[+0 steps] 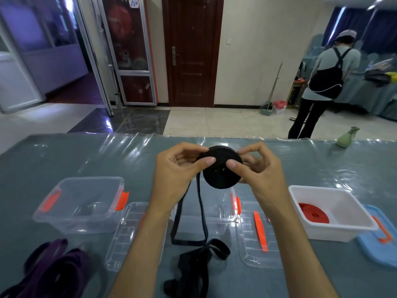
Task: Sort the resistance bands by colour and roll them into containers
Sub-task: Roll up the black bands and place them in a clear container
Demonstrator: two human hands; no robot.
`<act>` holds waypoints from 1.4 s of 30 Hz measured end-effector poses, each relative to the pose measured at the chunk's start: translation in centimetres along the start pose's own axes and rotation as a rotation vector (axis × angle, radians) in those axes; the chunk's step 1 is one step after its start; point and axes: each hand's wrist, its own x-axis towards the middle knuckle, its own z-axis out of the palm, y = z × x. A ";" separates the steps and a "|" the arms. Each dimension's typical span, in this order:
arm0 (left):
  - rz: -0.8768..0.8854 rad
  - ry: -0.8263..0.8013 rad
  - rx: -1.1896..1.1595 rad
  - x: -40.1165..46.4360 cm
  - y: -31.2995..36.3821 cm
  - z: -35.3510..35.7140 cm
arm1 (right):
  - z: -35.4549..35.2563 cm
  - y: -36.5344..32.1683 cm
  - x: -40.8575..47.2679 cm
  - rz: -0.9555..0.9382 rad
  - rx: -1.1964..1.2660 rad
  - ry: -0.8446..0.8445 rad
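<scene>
Purple bands point(49, 269) lie at the left of a grey-blue table point(311, 166) under glossy film. A clear tub point(81, 203) stands empty. Left hand point(174, 171) and right hand point(260, 171) pinch a black roll point(219, 168) above the table, its tail hanging. A white tub point(335, 209) holds a red roll point(313, 212). Behind: tiled floor, brown door point(192, 50).

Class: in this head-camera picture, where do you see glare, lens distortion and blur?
Head view: bright glare streaks on the clear table cover; wide-angle bending bows the table edge and leans the door; the purple bands at the corner look soft; the black roll is sharp.
</scene>
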 end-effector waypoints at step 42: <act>-0.092 -0.095 -0.011 -0.7 -1.0 -0.7 | -2.2 1.2 0.0 0.053 -0.082 -0.079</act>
